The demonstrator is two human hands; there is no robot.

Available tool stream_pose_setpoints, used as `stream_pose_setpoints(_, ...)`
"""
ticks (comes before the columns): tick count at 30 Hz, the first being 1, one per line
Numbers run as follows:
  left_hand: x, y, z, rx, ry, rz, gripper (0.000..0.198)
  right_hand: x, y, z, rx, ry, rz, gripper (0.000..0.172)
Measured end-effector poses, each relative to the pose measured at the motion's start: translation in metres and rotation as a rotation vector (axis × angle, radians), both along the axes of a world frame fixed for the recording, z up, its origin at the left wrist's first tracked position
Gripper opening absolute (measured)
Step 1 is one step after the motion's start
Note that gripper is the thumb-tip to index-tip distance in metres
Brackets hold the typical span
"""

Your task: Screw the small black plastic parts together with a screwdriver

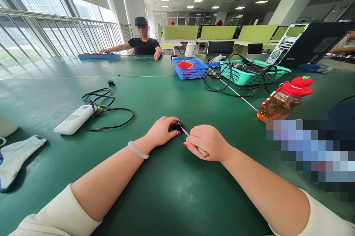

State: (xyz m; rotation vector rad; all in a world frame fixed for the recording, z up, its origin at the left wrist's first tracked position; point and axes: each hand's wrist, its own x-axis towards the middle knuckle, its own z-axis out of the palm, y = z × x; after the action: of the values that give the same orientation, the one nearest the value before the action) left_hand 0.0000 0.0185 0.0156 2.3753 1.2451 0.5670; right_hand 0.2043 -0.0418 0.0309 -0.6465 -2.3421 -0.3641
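On the green table (166, 188), near its middle, my left hand (161, 131) grips a small black part (176, 126) between thumb and fingers. My right hand (208, 142) is closed around a thin tool (202, 151) with a metal shaft and a brownish handle end. The shaft slants up and left, and its tip meets or nearly meets the black part; exact contact is too small to tell. Details of the part are partly hidden by my left fingers.
A white power bank (73, 119) with black cable lies left, a cloth (19, 158) at far left. Ahead are a blue basket (190, 69) and a green basket (241, 77) with cables. A red-lidded bottle (283, 101) stands right. A person (144, 45) sits across the table.
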Motion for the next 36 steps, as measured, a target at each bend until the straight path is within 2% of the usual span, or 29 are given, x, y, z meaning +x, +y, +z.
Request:
stream_pose_setpoints(2,0.0,0.0,0.0,0.002,0.003,-0.001,0.037,0.001,0.001,-0.001,-0.098,0.084,-0.001,0.034)
stream_pose_setpoints(4,0.0,0.0,0.0,-0.001,0.006,0.002,0.037,0.002,0.003,-0.004,-0.267,0.254,-0.029,0.036)
stream_pose_setpoints(9,0.0,0.0,0.001,-0.02,0.011,-0.002,0.036,0.006,0.018,-0.017,-0.834,0.888,-0.225,0.047)
stream_pose_setpoints(11,0.0,0.0,0.001,-0.024,0.01,-0.004,0.036,0.007,0.025,-0.021,-1.029,1.068,-0.196,0.049)
stream_pose_setpoints(13,0.0,0.0,0.001,-0.027,0.013,-0.004,0.035,0.008,0.03,-0.024,-1.125,1.174,-0.131,0.047)
stream_pose_setpoints(17,-0.001,0.001,0.0,-0.025,0.017,-0.001,0.035,0.008,0.031,-0.023,-1.161,1.244,-0.063,0.045)
stream_pose_setpoints(23,-0.002,0.0,0.0,-0.03,0.014,-0.008,0.034,0.008,0.029,-0.02,-1.11,1.272,-0.116,0.05)
stream_pose_setpoints(31,-0.001,0.0,0.001,-0.029,0.035,-0.008,0.034,0.009,0.027,-0.021,-1.068,1.195,-0.096,0.051)
stream_pose_setpoints(36,-0.001,0.001,0.001,-0.018,0.035,-0.01,0.034,0.006,0.029,-0.021,-1.173,1.258,-0.076,0.05)
